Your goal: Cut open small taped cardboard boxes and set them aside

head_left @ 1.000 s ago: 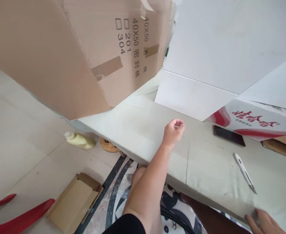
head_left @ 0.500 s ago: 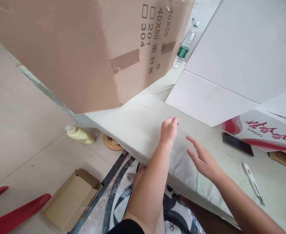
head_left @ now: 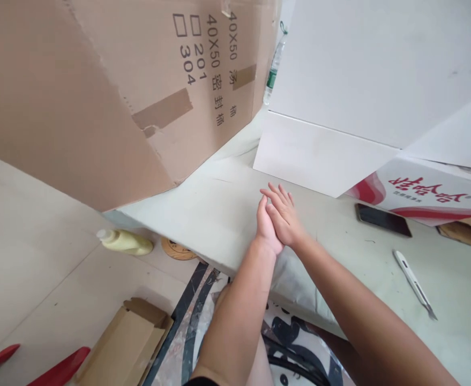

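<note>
Over the pale cloth-covered surface (head_left: 215,214), my two hands touch each other, palm toward palm. My right hand (head_left: 286,219) has its fingers stretched out and spread, and its thumb side lies against my left hand. Upright beside it, my left hand (head_left: 266,229) is partly covered by the right; what shows of it looks extended rather than in a fist. I can see no object between them. Nearest to the hands is the lower flap of a big white panel box (head_left: 319,155). A black phone (head_left: 383,220) and a white utility knife (head_left: 414,283) lie to the right.
A large brown carton (head_left: 155,96) stands at the left, with a water bottle (head_left: 272,78) behind it. A red-and-white printed box (head_left: 428,193) sits at the right. On the floor are a yellow bottle (head_left: 126,242), a small cardboard box (head_left: 118,338) and red objects (head_left: 64,367).
My right hand has moved left and up to meet my left hand; they were apart before. My view has shifted, so the cartons appear farther left.
</note>
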Demonstrator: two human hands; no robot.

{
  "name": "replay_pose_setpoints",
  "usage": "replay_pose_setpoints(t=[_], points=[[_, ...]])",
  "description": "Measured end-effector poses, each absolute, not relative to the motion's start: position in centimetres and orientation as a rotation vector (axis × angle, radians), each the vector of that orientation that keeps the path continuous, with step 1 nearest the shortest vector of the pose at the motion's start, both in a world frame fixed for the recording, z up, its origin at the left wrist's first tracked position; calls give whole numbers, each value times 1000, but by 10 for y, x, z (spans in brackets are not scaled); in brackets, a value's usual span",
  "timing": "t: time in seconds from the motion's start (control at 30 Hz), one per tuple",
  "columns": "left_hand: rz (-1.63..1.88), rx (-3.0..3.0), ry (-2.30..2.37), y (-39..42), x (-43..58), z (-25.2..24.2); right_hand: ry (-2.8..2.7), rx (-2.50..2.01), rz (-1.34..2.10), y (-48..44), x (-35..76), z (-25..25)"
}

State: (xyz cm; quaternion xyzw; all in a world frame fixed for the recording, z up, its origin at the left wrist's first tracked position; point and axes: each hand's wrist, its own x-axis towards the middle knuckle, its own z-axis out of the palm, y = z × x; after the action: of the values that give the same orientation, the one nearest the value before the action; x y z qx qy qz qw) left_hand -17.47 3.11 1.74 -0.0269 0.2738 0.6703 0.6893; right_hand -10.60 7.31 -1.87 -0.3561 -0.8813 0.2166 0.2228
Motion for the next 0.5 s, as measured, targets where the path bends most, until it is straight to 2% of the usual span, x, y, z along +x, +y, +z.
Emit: replay_pose_setpoints(t=[0.23,0.5], points=[[1306,54,764,31,-154,12,-2328,-1162,653,59,-55,-54],[1424,91,747,39,-146,8,-2214,-1102,754,35,-26,-85]])
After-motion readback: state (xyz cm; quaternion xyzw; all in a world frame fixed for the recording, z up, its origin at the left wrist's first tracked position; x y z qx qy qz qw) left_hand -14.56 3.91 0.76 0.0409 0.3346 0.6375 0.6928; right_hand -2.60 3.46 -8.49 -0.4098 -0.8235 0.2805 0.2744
